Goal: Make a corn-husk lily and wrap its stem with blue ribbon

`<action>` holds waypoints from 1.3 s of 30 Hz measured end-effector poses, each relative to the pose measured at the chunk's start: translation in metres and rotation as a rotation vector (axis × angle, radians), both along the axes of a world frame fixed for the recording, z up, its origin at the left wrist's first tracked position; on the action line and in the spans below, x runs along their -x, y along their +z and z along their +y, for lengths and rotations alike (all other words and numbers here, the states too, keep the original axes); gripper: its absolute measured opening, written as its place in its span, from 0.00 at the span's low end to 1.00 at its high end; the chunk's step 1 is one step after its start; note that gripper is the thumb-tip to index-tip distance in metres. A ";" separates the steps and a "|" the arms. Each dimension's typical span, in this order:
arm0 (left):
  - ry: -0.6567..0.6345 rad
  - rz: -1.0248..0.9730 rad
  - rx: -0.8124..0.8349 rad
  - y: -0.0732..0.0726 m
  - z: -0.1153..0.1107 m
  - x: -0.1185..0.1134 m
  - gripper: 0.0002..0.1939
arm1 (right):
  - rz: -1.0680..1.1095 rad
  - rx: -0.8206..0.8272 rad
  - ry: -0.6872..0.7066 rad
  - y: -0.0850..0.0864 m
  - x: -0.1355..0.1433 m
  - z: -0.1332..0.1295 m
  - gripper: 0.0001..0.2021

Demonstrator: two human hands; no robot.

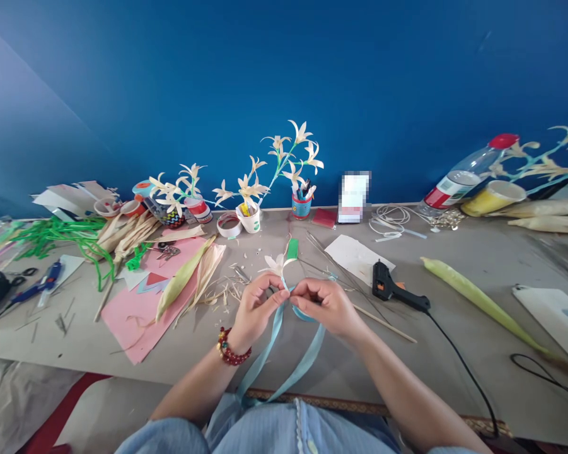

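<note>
A white flower with pointed petals stands up from between the thumb and fingers of my left hand, which is closed on its short, pale blue stem. My right hand pinches a light blue tape close to the base of that stem, and the fingertips of both hands nearly touch. From the hands the tape hangs in a long loop down to my lap. Part of a blue roll shows behind my right fingers. Just beyond the flower lies a small green piece.
A black glue gun with a trailing cord lies right of my hands, beside white paper. Corn husks lie on pink paper at left. Behind stand cups with husk flowers, a phone and a bottle.
</note>
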State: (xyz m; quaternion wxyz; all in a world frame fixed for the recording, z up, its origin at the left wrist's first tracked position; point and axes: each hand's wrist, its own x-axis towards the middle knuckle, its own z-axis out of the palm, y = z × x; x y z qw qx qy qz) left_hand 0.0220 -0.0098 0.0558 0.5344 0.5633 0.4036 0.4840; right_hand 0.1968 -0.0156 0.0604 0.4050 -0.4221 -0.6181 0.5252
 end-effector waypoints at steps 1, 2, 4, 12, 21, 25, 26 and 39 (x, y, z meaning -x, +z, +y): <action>-0.019 0.004 -0.010 0.002 0.000 0.000 0.07 | 0.054 0.055 0.041 -0.001 -0.001 0.001 0.13; -0.037 0.004 -0.022 0.003 -0.001 0.000 0.07 | 0.110 0.105 0.078 -0.003 -0.002 0.002 0.13; -0.072 -0.018 -0.032 0.006 -0.001 0.000 0.08 | 0.209 0.186 0.122 -0.005 -0.004 0.003 0.14; -0.210 -0.318 0.133 -0.005 -0.001 -0.001 0.06 | 0.369 0.301 0.178 -0.011 0.000 0.002 0.14; -0.019 -0.090 0.005 -0.005 0.001 -0.003 0.07 | 0.139 0.027 -0.001 -0.009 0.004 0.000 0.12; 0.034 -0.003 -0.016 -0.004 0.002 -0.001 0.07 | -0.101 -0.157 -0.104 -0.006 0.005 -0.002 0.10; 0.032 0.005 -0.016 -0.004 0.003 -0.001 0.07 | -0.126 -0.179 -0.107 -0.006 0.004 -0.002 0.09; -0.265 -0.376 0.256 0.000 0.002 0.002 0.08 | 0.260 0.212 0.190 -0.007 -0.005 0.006 0.13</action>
